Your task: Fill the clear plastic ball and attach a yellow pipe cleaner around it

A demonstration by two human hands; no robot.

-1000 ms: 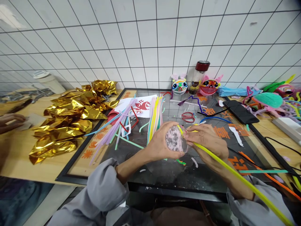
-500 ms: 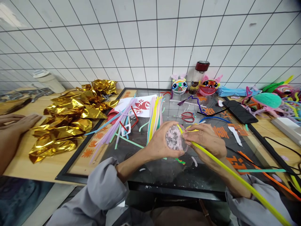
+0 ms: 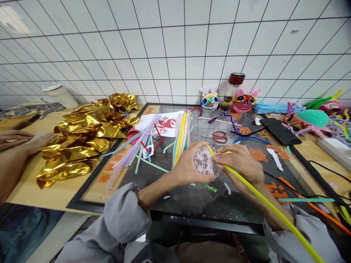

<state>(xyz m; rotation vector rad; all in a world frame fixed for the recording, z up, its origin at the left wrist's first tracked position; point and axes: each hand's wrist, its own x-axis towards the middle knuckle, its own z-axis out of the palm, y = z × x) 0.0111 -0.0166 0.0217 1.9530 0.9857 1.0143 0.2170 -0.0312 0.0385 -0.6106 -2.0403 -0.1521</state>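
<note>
My left hand (image 3: 184, 164) is closed round a clear, rounded plastic shell (image 3: 203, 161) with pink and dark patches showing through it. My right hand (image 3: 242, 162) pinches a long yellow pipe cleaner (image 3: 264, 199) against the right side of the shell. One end of the pipe cleaner lies along the shell's upper edge; the rest trails down to the lower right. My right fingertips partly hide where it meets the shell. Red-handled scissors (image 3: 219, 137) lie just beyond my hands. Small green scraps (image 3: 210, 187) are on the black-framed board (image 3: 175, 204) below them.
Pastel pipe cleaners (image 3: 134, 148) and a red-and-white paper (image 3: 167, 126) lie to the left, beside crumpled gold foil (image 3: 79, 135). Another person's hand (image 3: 35, 142) rests near the foil. Behind stand two decorated heads (image 3: 210, 100) and a bottle (image 3: 231, 89); a phone (image 3: 281, 130) lies right.
The view has shifted slightly. The other person's hand has slid a little right, closer to the gold foil. My two hands keep nearly the same grip on the shell and pipe cleaner.
</note>
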